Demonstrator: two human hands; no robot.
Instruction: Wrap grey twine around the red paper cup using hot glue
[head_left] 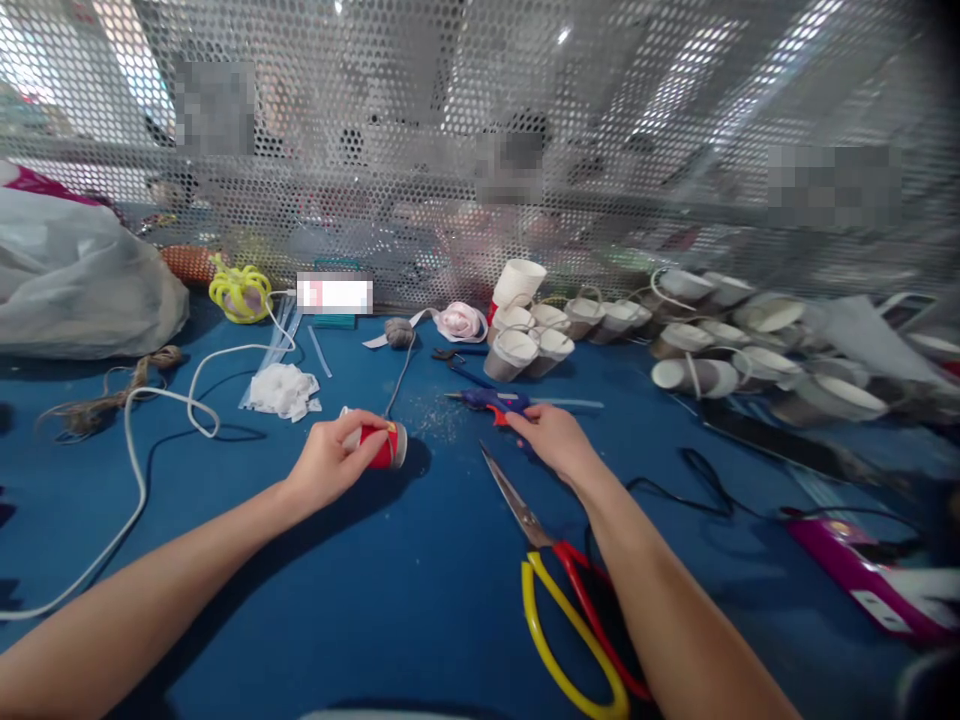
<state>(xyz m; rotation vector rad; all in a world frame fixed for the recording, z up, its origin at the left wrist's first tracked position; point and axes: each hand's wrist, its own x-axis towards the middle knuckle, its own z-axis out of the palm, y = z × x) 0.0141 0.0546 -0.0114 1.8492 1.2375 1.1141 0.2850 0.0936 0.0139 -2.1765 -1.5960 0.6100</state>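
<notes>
Blue work table (420,600), backed along its far edge by a perforated metal screen (465,130); figures behind the screen are blurred.

Left hand (328,462): closed around a small red paper cup (382,447), lying on its side on the table near the middle. Fingers wrap the cup's near wall, thumb on top. Cup's long axis runs roughly left–right; the end away from the palm points right, and I cannot tell whether that end is the mouth or the base.

Handling estimate: cup is light and thin-walled, so it should crush or dent under a hard squeeze and roll freely if released on its side. Best hold is a light grip across the body, close to the stiffer rim.

Right hand (551,437): laid over the handle of a blue glue gun (491,401), fingers curled on it; whether the grip is fully closed I cannot tell. Gun lies flat, long axis left–right, nozzle pointing left toward the cup. Judged rigid plastic and moderately light; its tip may be hot, so the handle is the place to take it.

Outward: yellow-and-red scissors (559,590) lie just beside the right forearm, blades pointing toward the far edge. White cord (135,460) loops across the left side. Heap of white paper cups (675,340) sits toward the far right corner; plastic bag (75,280) at the far left.
</notes>
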